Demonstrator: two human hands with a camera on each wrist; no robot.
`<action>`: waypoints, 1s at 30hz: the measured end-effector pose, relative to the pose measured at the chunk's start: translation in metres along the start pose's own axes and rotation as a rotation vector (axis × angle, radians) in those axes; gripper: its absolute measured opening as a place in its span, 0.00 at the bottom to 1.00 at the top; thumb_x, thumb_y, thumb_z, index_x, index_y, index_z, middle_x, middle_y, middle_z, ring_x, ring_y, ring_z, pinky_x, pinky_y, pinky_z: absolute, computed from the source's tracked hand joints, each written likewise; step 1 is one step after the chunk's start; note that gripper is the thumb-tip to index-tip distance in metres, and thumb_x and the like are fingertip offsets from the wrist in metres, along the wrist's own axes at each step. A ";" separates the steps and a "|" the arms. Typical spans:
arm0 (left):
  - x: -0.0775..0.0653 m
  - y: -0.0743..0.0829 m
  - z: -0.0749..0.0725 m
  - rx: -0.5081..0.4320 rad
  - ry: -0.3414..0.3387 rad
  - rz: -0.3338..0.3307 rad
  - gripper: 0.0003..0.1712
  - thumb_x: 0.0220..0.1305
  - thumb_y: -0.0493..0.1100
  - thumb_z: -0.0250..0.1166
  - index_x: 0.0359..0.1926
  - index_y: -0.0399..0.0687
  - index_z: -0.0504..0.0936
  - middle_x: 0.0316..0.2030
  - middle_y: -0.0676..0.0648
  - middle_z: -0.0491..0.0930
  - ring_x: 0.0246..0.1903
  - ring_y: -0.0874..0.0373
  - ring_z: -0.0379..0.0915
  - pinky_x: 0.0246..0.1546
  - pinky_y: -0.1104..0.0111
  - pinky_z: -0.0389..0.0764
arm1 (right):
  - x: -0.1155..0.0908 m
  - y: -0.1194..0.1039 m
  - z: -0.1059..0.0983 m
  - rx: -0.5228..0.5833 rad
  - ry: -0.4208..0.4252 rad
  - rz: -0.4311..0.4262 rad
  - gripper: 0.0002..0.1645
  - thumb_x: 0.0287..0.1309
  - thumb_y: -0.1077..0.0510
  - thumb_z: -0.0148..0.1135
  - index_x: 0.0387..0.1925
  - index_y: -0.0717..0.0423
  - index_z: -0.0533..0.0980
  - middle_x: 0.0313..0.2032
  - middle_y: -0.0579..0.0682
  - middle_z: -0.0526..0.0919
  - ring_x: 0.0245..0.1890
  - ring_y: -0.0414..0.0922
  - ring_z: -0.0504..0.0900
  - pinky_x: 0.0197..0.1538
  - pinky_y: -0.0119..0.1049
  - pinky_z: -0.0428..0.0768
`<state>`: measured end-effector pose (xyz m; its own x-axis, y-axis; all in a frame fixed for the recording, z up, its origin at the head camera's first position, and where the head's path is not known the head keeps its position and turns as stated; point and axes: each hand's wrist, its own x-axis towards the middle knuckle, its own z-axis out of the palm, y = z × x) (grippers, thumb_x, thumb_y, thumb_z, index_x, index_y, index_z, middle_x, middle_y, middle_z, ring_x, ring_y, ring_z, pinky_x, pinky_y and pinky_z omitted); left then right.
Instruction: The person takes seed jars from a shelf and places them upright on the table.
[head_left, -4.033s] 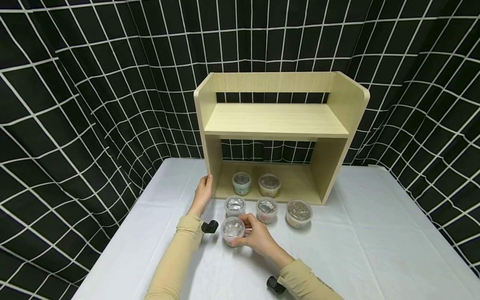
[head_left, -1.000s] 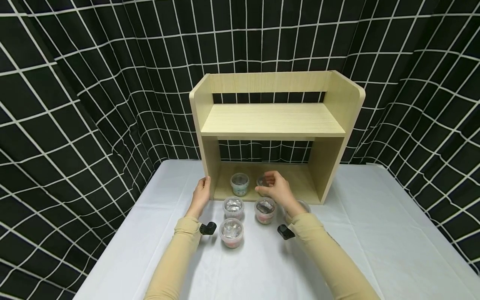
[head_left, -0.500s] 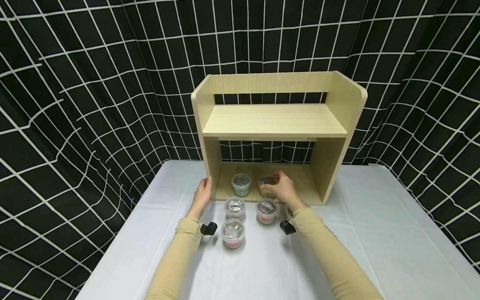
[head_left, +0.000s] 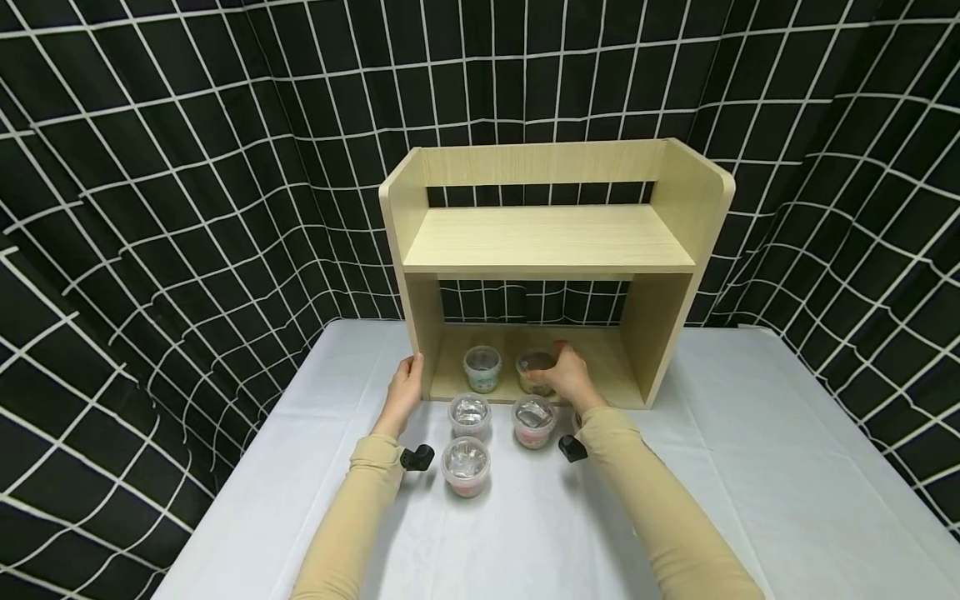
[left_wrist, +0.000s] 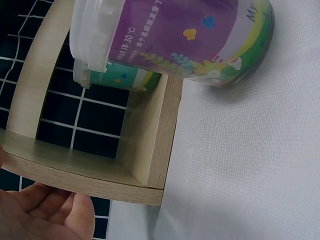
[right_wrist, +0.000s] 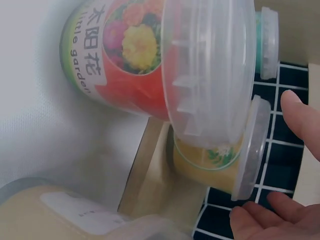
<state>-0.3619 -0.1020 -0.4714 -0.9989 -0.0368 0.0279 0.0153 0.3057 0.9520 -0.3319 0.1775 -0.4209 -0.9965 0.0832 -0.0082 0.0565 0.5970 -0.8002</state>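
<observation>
My left hand [head_left: 401, 392] holds the left side panel of the light wooden shelf [head_left: 551, 237]; its fingers [left_wrist: 75, 215] lie along the outer face. In the lower compartment stands a yellow lidded tub [right_wrist: 205, 155], with my right hand [head_left: 568, 379] around it. The right thumb [right_wrist: 300, 117] stands apart from its lid, and the fingertips [right_wrist: 242, 217] are close below the lid's edge in the right wrist view. Left of it stands a teal lidded tub [head_left: 482, 371]. In front of the shelf is a red-labelled tub [head_left: 533, 422] with a flower picture.
Two more clear-lidded tubs, one behind [head_left: 469, 417] and one nearer [head_left: 466, 468], stand on the white-clothed table [head_left: 360, 550]. A beige tub [right_wrist: 65, 212] is mostly hidden by the right wrist in the head view. Black gridded curtains [head_left: 150, 208] surround the table.
My right hand has left the near left tub on the table and reached to the yellow tub, then shifted slightly right there. My left hand has stayed on the panel.
</observation>
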 end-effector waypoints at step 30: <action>-0.005 0.002 0.000 -0.012 0.004 0.034 0.41 0.68 0.66 0.38 0.66 0.38 0.59 0.63 0.34 0.60 0.63 0.40 0.54 0.60 0.49 0.58 | 0.015 0.021 0.015 0.000 0.002 0.023 0.60 0.40 0.56 0.76 0.64 0.75 0.48 0.58 0.73 0.60 0.58 0.65 0.62 0.62 0.52 0.60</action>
<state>-0.3567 -0.1014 -0.4699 -0.9977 -0.0303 0.0611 0.0495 0.2951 0.9542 -0.3466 0.1791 -0.4466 -0.9948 0.0986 -0.0253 0.0794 0.5951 -0.7997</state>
